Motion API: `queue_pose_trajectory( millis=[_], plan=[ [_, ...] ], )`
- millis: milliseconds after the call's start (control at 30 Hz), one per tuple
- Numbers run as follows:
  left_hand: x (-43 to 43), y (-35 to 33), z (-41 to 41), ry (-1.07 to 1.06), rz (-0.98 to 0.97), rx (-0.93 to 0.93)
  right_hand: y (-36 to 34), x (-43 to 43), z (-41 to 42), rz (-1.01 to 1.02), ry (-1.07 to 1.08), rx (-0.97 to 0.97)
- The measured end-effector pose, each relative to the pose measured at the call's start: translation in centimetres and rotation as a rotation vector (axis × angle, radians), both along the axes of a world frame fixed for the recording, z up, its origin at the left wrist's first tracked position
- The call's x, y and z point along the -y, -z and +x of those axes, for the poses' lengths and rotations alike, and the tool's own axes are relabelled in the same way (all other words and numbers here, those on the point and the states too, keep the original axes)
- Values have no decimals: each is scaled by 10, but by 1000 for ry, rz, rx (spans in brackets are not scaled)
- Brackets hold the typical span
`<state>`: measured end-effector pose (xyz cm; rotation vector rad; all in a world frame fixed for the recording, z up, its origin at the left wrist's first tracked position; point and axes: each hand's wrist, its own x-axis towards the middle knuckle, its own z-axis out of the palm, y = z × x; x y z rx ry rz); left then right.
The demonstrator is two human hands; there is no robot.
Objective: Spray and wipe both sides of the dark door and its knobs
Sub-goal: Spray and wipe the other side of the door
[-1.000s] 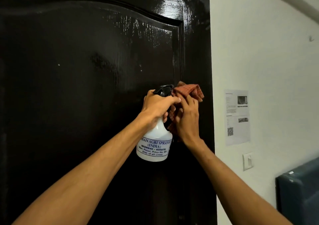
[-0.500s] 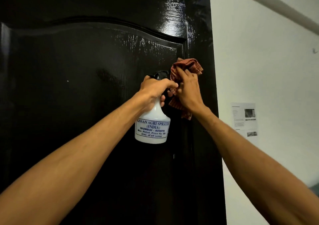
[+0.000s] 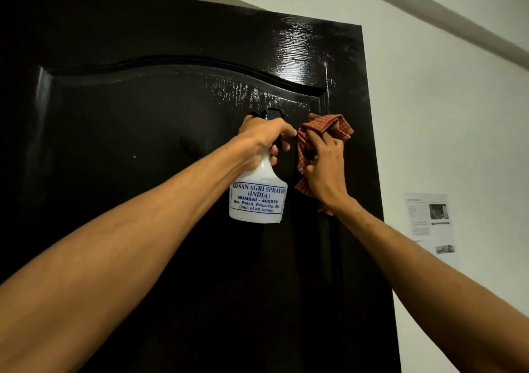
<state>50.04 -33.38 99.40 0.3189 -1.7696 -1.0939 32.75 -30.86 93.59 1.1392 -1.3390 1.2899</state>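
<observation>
- Door (image 3: 143, 178): dark, glossy, with an arched raised moulding. It fills the view from the left side across to its own right edge, where the pale wall (image 3: 443, 100) begins. I judge it hard and rigid, so it should take a firm press. Wet sheen shows toward its top right corner, so it is probably slick there. No knob in view.
- Left hand (image 3: 263, 140): clenched round the neck of the spray bottle (image 3: 257, 200), fingers up at the black trigger head. I cannot tell whether a finger is on the trigger.
- Bottle: white plastic with a printed label, hanging upright below my fist, in front of the right part of the panel. The nozzle faces the door. I judge it light and fairly stiff, and slippery if it gets damp. The neck just under the trigger looks like the sound place to hold it.
- Cloth (image 3: 339, 126): red check, soft and limp, bunched up, with a loose tail hanging below my palm. It lies against the door near the right edge, beside the right end of the moulding and below the wet corner. It is best worked wadded under the palm.
- Right hand (image 3: 323, 169): fingers curled into the cloth, grasping it and pressing it to the door. My hands sit just beside each other, left fingertips close to the cloth.
- Paper notice (image 3: 429, 221): on the wall, well apart from the door's right edge.
</observation>
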Motion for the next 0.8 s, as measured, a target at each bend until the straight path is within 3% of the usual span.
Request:
queue_pose_trajectory(
  millis=[200, 400, 800],
  plan=[
    [21, -32, 24, -22, -7, 3, -92, 7, 2, -13, 51, -15],
    [43, -57, 57, -62, -5, -9, -109, 28, 20, 29, 226, -133],
    [86, -70, 136, -197, 5, -62, -155, 85, 124, 111, 108, -326]
  ],
)
